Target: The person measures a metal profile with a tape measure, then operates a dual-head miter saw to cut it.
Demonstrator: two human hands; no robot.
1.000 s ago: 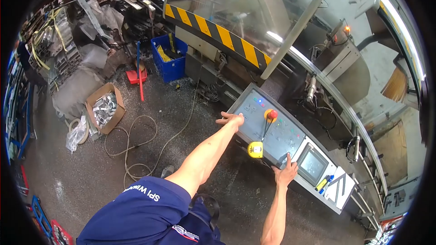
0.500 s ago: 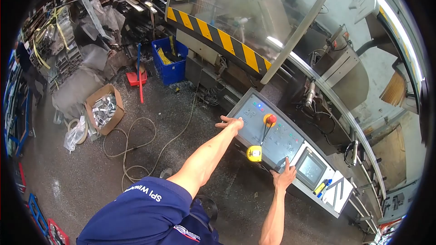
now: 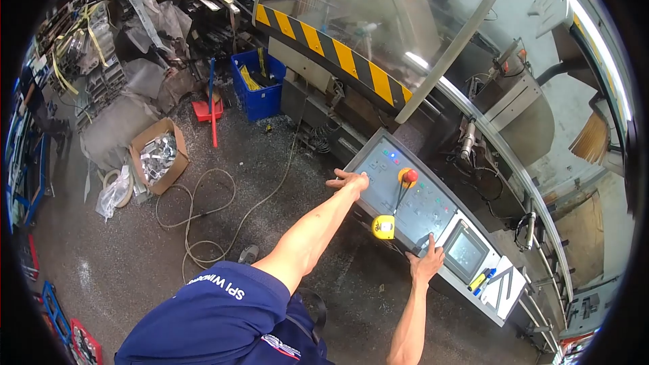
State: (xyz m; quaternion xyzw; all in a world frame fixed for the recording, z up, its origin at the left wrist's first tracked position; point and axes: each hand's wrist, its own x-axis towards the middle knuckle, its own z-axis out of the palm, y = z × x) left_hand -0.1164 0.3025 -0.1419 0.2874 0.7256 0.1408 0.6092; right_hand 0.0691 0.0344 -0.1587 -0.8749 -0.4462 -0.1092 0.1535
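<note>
A grey control panel (image 3: 399,196) with a red emergency button (image 3: 409,176) and small lit lamps lies tilted in front of me. My left hand (image 3: 351,181) rests at its left edge, thumb on the panel face, fingers spread over the edge and holding nothing. Near the lower edge, beside the screen (image 3: 465,251), my right hand (image 3: 426,263) touches the panel with an extended index finger, its other fingers apart. Between the hands a yellow tape measure (image 3: 383,227) hangs from the emergency button. Markers (image 3: 481,280) lie on the panel's right end.
Behind the panel stands a machine with a clear guard (image 3: 378,20) edged in yellow and black stripes. A blue crate (image 3: 260,100), red dustpan (image 3: 203,109), cardboard box of metal pieces (image 3: 177,169) and looped cable (image 3: 193,230) are on the floor. A person's legs (image 3: 51,122) show far left.
The view has shifted slightly. Both hands keep nearly the same places on the panel. An orange-red light now glows behind the guard.
</note>
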